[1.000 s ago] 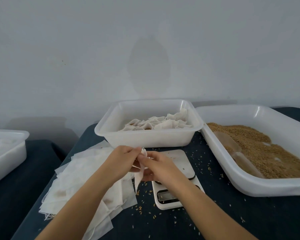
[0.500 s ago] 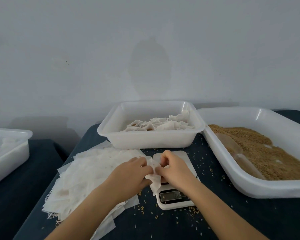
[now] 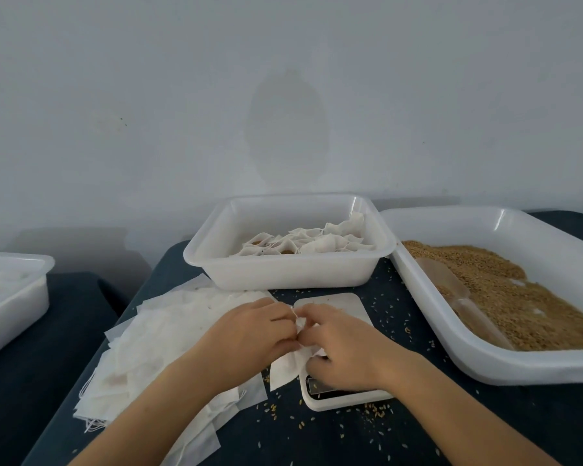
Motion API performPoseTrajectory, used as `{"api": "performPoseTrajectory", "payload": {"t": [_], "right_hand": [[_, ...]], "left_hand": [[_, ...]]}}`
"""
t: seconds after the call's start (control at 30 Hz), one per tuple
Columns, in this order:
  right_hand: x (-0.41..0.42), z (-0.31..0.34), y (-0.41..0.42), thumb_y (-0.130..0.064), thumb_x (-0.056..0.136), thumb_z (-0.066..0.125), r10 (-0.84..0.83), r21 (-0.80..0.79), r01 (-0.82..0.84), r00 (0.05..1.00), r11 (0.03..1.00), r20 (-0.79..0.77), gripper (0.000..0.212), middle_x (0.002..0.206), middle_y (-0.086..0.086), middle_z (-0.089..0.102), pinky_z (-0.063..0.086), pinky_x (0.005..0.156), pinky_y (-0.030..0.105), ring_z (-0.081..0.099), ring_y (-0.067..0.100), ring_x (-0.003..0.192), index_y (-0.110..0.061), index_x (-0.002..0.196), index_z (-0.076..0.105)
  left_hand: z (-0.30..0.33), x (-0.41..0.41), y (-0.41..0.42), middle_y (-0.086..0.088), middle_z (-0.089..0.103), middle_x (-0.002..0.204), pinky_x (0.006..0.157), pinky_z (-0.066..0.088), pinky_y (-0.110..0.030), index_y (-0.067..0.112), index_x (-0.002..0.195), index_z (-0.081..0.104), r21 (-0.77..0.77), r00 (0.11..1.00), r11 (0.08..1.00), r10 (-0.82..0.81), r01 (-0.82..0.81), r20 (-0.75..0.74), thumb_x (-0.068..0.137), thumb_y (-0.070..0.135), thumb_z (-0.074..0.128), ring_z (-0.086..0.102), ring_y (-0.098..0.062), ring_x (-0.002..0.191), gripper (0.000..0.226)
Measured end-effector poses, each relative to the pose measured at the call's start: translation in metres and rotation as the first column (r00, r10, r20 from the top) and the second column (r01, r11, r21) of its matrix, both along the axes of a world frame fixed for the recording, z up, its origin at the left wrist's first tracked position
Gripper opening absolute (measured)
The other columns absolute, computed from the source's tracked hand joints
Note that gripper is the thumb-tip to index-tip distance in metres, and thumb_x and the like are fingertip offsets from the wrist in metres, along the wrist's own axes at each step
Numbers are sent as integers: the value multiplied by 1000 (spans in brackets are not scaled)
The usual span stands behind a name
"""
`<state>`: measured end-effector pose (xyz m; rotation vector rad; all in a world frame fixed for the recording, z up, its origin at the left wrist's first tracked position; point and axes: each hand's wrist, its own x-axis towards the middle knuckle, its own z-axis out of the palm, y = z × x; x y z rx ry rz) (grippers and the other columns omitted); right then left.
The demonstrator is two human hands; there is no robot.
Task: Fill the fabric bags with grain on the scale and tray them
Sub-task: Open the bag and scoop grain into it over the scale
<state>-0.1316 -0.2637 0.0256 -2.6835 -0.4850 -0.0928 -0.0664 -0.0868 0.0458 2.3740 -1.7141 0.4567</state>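
My fingers (image 3: 285,319) of both hands pinched one empty fabric bag (image 3: 288,363), left hand (image 3: 249,334) at nine o'clock and right hand (image 3: 340,348) at three, working its mouth apart over the scale (image 3: 334,304). Filled bags sat in the tray (image 3: 290,267) at twelve o'clock, grain (image 3: 505,297) in the tub at two, spare bags (image 3: 169,334) on the bench at nine. Done well, I judged, the mouth should be spread wide and the bag seated squarely on the scale before scooping.

wall (image 3: 283,79): plain pale grey, faint oval stain | table (image 3: 485,432): dark cloth cover
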Motion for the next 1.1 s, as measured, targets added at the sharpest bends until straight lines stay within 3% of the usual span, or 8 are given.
{"api": "performPoseTrajectory", "payload": {"t": [0.1, 0.23, 0.4, 0.63, 0.77, 0.9, 0.97, 1.1], "right_hand": [[-2, -1, -3, -36, 88, 55, 54, -159, -50, 998, 986, 21, 28, 153, -7, 24, 31, 106, 30, 24, 12, 132, -18, 105, 68], [4, -3, -5, -42, 95, 49, 15, -320, -4, 999, 947, 32, 38, 144, 1, 42, 38, 99, 33, 41, 19, 124, -13, 109, 68], [7, -5, -2, -44, 96, 50, 8, -116, -11, 1000, 993, -26, 38, 101, 1, 57, 46, 78, 34, 54, 17, 91, -12, 104, 68], [11, -7, -9, -36, 96, 54, 39, -89, -47, 995, 995, -96, 31, 105, -4, 57, 39, 75, 26, 51, 12, 91, -10, 98, 68], [5, 9, -19, -42, 91, 56, 29, 33, -25, 990, 999, -141, 29, 120, -17, 54, 41, 81, 17, 52, -3, 99, -28, 114, 66], [-7, 48, -56, -41, 88, 59, -226, 197, 228, 974, 954, -35, 12, 94, -28, 64, 43, 69, 9, 56, -14, 86, -41, 96, 68], [-12, 63, -85, -38, 90, 59, -462, 196, 441, 884, 876, 71, 11, 78, -28, 65, 41, 60, 11, 61, -7, 73, -39, 84, 69], [-11, 68, -147, -25, 93, 53, -784, -179, 767, 618, 617, -54, 29, 65, 0, 57, 39, 55, 26, 53, 20, 57, -11, 68, 59]], "left_hand": [[-5, 4, 4, 5, 64, 96, 75, 50, -25, 17, 88, 69, -21, 990, 1000, 0, -3, -139, 88, 33, 57, 59, -14, 87, 20], [-15, 14, 10, 7, 58, 101, 85, 40, -23, 17, 96, 63, -3, 981, 999, 50, -52, -189, 94, 40, 46, 48, -7, 93, 28], [-24, 13, 6, 6, 59, 98, 77, 40, -21, 16, 90, 64, -26, 966, 999, 20, -28, -257, 85, 52, 45, 50, -8, 89, 42], [-28, 18, 8, 10, 64, 107, 87, 34, -5, 19, 90, 71, -128, 954, 990, 19, -60, -300, 87, 26, 63, 49, 1, 101, 11], [-28, 14, 4, 11, 65, 86, 71, 43, -12, 17, 86, 70, -210, 928, 973, 8, -92, -372, 84, 24, 65, 56, 1, 80, 9], [-33, 19, 2, 19, 62, 87, 72, 41, -7, 21, 89, 69, -235, 902, 954, 72, -187, -425, 85, 23, 67, 52, 8, 83, 5], [-34, 18, -3, 21, 60, 87, 72, 40, -6, 22, 88, 68, -239, 904, 952, 78, -194, -421, 85, 25, 66, 51, 9, 83, 5], [-29, 17, -17, 20, 60, 88, 70, 42, -9, 22, 89, 68, -257, 917, 949, 68, -181, -393, 87, 26, 63, 52, 7, 78, 7]]}}
